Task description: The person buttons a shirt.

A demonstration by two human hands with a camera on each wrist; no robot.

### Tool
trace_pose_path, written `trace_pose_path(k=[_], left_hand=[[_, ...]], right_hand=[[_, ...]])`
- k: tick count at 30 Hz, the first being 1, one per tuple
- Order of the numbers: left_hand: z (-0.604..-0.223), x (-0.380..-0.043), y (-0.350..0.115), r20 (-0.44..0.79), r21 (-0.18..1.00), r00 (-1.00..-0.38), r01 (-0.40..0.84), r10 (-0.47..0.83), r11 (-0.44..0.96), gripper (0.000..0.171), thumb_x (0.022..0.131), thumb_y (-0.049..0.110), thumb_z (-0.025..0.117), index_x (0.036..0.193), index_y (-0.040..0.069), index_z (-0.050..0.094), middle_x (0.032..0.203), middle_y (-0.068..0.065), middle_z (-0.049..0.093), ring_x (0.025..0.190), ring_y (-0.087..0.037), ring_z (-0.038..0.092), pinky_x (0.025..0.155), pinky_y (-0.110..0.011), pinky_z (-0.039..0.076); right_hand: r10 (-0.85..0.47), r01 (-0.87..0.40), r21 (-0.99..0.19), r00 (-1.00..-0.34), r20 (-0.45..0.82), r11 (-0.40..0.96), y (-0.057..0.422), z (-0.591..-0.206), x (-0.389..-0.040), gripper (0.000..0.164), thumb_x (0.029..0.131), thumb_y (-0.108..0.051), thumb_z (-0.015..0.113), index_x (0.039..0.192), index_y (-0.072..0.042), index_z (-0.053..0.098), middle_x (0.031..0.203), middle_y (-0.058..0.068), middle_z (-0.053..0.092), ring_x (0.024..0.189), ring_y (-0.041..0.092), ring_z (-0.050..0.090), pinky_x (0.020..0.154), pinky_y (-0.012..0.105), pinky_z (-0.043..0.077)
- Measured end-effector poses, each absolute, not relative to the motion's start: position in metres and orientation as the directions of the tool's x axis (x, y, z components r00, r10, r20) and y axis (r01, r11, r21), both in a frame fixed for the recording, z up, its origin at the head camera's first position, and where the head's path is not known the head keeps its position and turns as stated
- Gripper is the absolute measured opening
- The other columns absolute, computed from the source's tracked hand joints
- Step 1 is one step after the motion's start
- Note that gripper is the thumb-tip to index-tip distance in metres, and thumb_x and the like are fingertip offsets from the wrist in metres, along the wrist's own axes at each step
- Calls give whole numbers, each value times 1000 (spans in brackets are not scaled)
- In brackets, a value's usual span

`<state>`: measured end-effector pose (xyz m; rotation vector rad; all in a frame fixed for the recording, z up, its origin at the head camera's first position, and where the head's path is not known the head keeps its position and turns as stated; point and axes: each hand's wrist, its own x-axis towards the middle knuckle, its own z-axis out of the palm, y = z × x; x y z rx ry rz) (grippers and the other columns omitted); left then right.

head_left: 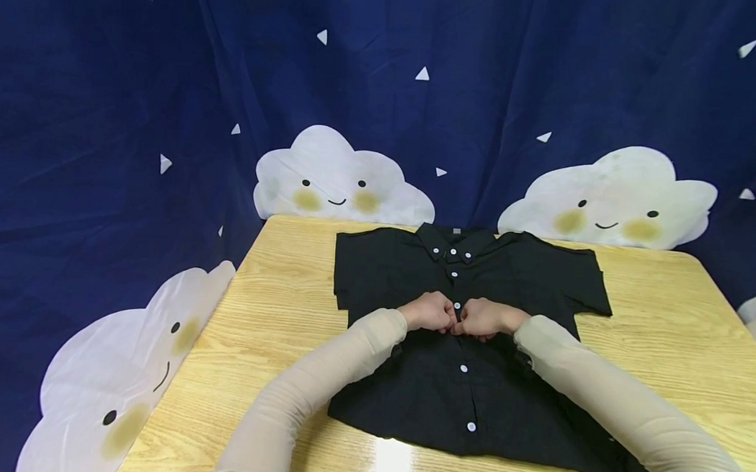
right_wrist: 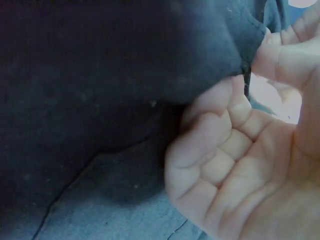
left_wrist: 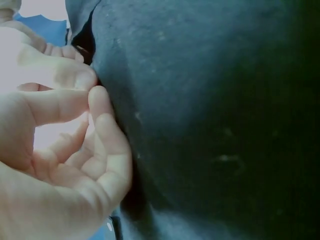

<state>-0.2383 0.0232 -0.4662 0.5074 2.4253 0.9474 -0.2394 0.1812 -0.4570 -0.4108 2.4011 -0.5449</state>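
Note:
A black short-sleeved button-up shirt (head_left: 401, 382) lies front up, collar away from me, with white buttons down its middle. Both hands meet at the front placket, just below a visible white button (head_left: 457, 306). My left hand (head_left: 430, 312) pinches at the placket, thumb against index finger, as the left wrist view shows; its fingertips nearly touch the other hand. From the other side, my right hand (head_left: 486, 318) pinches the shirt's front edge (right_wrist: 245, 50) between thumb and curled fingers. Whatever small part lies between the fingertips is hidden.
The shirt rests on a light wooden table (head_left: 284, 288), which shows bare wood on both sides. Behind it hangs a dark blue curtain (head_left: 375, 62) with white clouds and triangles. A bright reflection (head_left: 393, 468) marks the near table.

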Motion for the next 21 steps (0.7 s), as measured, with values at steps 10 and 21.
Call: trace_pose_path(k=[10, 21], left_hand=[[-468, -235, 23, -304, 705, -771, 214, 560, 677, 10, 85, 5, 63, 78, 9, 68, 69, 3, 59, 63, -8, 54, 58, -19, 42], [-467, -231, 23, -295, 733, -764, 204, 574, 649, 14, 85, -1, 58, 82, 7, 69, 70, 2, 59, 64, -9, 52, 58, -19, 41]], right_hand=[[-409, -157, -443, -721, -559, 883, 182, -454, -238, 30, 84, -27, 65, 60, -12, 55, 51, -2, 47, 41, 9, 41, 39, 22, 29], [-432, -204, -434, -729, -531, 878, 177, -453, -231, 32, 83, -32, 68, 59, -14, 56, 51, -5, 43, 44, 9, 43, 42, 22, 31]])
